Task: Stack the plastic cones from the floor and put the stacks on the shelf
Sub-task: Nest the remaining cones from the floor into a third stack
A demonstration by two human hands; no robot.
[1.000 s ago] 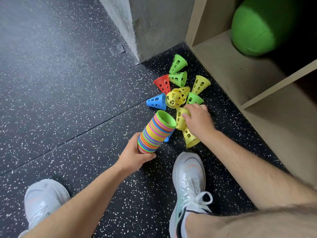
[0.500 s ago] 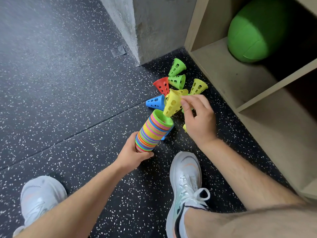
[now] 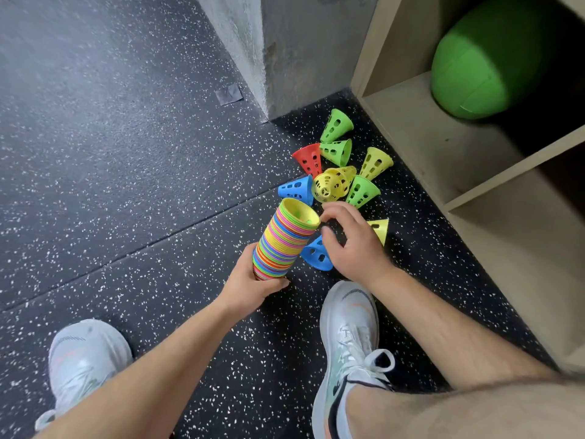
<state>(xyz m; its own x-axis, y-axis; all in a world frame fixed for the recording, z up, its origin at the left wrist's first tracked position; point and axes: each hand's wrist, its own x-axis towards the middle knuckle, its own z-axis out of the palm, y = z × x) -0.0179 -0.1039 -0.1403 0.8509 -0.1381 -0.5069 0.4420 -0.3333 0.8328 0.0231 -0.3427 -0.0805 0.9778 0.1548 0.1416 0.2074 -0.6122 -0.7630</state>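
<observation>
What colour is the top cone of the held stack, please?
The top cone is yellow, head view.

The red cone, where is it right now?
In the head view, the red cone sits on the floor slightly right of centre, left of a green cone and above a blue cone.

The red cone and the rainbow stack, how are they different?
The red cone is one cone on the floor; the stack is many nested cones in many colours. The left hand grips the stack; no hand touches the red cone. Both are plastic cones.
</observation>
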